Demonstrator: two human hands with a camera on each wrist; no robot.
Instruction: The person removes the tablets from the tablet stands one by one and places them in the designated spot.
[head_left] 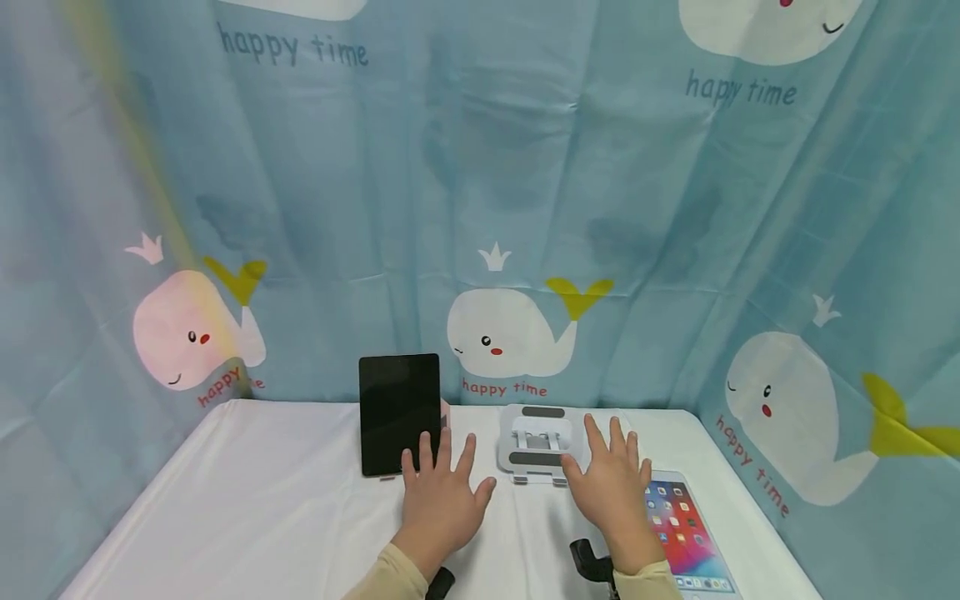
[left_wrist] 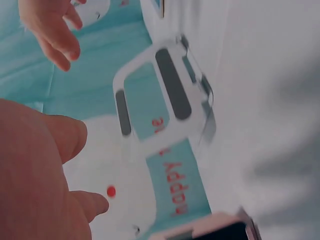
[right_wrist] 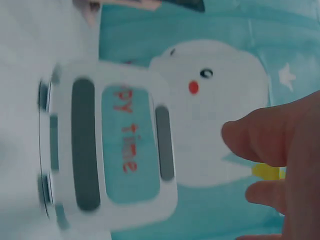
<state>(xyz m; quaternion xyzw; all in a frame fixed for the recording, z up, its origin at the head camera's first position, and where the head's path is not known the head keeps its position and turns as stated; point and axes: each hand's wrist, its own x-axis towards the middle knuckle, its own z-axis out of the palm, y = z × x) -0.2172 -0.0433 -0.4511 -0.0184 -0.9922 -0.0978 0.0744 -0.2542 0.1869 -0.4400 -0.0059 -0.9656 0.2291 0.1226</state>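
Observation:
My left hand [head_left: 442,504] is raised over the table with fingers spread, and holds nothing. Just beyond its fingertips a black-screened tablet [head_left: 400,400] stands upright, leaning on a pinkish stand [head_left: 446,413]. My right hand [head_left: 615,496] is also spread and holds nothing. Its thumb overlaps the right edge of a white tablet stand [head_left: 534,458] in the head view; the right wrist view shows this hand [right_wrist: 300,140] apart from the stand [right_wrist: 86,145]. Grey pads cross the stand's tilted frame. A white tablet [head_left: 686,529] with a lit home screen lies partly under the right forearm.
A white cloth covers the table [head_left: 285,500]. Behind and on both sides hangs a blue curtain [head_left: 337,208] with whale prints. A black strap piece [head_left: 588,562] sits at my right wrist, and another dark piece [head_left: 441,583] is at the left wrist.

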